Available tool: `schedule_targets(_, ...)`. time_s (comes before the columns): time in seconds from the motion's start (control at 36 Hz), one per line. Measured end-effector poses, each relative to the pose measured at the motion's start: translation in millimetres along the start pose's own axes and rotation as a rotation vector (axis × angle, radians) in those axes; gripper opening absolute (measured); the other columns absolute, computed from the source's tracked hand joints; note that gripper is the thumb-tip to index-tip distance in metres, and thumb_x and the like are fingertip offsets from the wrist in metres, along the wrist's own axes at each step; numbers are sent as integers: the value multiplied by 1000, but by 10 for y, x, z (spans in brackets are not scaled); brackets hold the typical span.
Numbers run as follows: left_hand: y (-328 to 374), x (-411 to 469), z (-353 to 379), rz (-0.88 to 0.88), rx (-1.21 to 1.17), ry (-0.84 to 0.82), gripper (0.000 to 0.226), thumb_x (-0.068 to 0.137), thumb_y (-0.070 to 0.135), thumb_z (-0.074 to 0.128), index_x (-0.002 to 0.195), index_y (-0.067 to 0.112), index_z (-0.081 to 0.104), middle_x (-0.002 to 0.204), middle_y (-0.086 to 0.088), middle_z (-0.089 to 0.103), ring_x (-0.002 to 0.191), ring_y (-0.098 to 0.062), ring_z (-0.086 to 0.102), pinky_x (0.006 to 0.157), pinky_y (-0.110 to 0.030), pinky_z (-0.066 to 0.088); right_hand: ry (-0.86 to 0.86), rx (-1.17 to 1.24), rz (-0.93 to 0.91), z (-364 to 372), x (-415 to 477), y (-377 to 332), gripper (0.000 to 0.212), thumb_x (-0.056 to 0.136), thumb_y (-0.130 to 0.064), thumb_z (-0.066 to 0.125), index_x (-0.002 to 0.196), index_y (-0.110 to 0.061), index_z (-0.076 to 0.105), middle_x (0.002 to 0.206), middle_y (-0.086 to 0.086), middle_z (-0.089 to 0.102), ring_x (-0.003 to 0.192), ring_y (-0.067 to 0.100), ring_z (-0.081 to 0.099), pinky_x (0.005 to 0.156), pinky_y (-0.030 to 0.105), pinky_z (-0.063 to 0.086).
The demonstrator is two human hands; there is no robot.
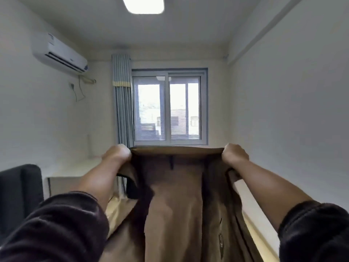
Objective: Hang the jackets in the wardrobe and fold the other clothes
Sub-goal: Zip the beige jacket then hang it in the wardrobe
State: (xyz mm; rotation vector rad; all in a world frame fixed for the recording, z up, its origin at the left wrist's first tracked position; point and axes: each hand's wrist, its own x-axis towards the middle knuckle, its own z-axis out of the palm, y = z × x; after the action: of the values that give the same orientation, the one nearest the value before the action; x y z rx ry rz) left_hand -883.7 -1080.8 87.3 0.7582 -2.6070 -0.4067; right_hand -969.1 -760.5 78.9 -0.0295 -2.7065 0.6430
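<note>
A brown garment (175, 201) with dark lining hangs in front of me, held up at about window-sill height. My left hand (117, 154) grips its upper left corner and my right hand (235, 154) grips its upper right corner. The top edge is stretched taut between the two fists. A small dark loop hangs at the middle of that edge. The cloth drops straight down out of the bottom of the view. Both my forearms are bare, with dark sleeves pushed up. No wardrobe is visible.
A window (167, 108) with a blue-grey curtain (122, 103) is straight ahead. An air conditioner (59, 53) hangs on the left wall. A dark chair back (18, 195) and a pale desk (75, 174) stand at the left. A white wall runs along the right.
</note>
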Motion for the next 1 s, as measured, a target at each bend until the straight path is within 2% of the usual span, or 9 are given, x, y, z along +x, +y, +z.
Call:
schedule_targets(0.08, 54, 37, 26, -28, -298, -87, 19, 91, 8, 44, 93, 1, 61, 91, -19, 62, 90, -30, 65, 72, -30, 46, -45, 199, 46, -30, -20, -37, 30, 93, -6, 42, 116, 3, 60, 126, 20, 59, 118, 34, 55, 92, 33, 45)
schedule_targets(0.19, 125, -91, 10, -91, -1075, -205, 31, 94, -3, 26, 73, 2, 48, 49, -10, 51, 36, -18, 55, 39, -25, 49, -17, 650, 161, -75, -47, -46, 31, 95, -5, 41, 119, 10, 55, 120, 25, 59, 112, 38, 56, 93, 38, 47)
schedule_targets(0.31, 188, -203, -149, -111, -1390, -203, 32, 99, 5, 25, 83, 4, 53, 67, -11, 56, 46, -17, 59, 35, -20, 46, -29, 1109, 176, -241, -162, -84, 22, 95, 3, 35, 109, 2, 51, 106, 18, 57, 86, 30, 59, 55, 30, 55)
schedule_targets(0.36, 201, -217, -188, -120, -1482, -151, 30, 96, 7, 30, 97, 4, 61, 86, -15, 65, 68, -22, 64, 44, -26, 52, -20, 1235, 96, -363, -245, -101, 25, 96, 4, 35, 118, -4, 45, 110, 16, 52, 84, 25, 59, 54, 30, 57)
schedule_targets(0.44, 247, -277, -284, -102, -1564, -61, 30, 96, 9, 36, 111, 7, 62, 103, -14, 67, 87, -27, 66, 56, -34, 56, 46, 1245, -26, -558, -334, -126, 31, 97, 0, 33, 122, -10, 50, 114, 13, 53, 85, 21, 59, 68, 37, 59)
schedule_targets(0.53, 380, -408, -485, 1, -1647, -23, 28, 96, 9, 39, 116, 3, 60, 106, -15, 65, 89, -26, 67, 58, -32, 57, 95, 1256, -110, -739, -363, -189, 31, 95, -1, 33, 93, -8, 64, 102, 17, 65, 82, 25, 67, 71, 40, 60)
schedule_targets(0.78, 571, -596, -597, 99, -1621, -97, 15, 92, 7, 45, 87, 11, 59, 65, -3, 63, 51, -12, 65, 54, -27, 56, 89, 1147, -251, -698, -307, -298, 27, 96, -8, 41, 84, -8, 65, 95, 20, 70, 86, 35, 70, 79, 47, 58)
schedule_targets(0.92, 515, -104, 282, -118, -1502, -189, 24, 94, 9, 45, 111, 5, 61, 97, -13, 66, 76, -22, 63, 48, -25, 54, -110, 1163, -49, 100, 74, -157, 33, 90, 1, 36, 79, -3, 66, 93, 24, 70, 74, 36, 69, 63, 36, 59)
schedule_targets(1.0, 483, 211, 897, -124, -1410, -289, 37, 98, 14, 44, 135, 14, 49, 133, -5, 55, 112, -25, 57, 78, -37, 52, -255, 1059, -43, 728, 379, -115, 30, 91, 5, 38, 96, -10, 63, 119, 25, 62, 87, 24, 64, 73, 32, 57)
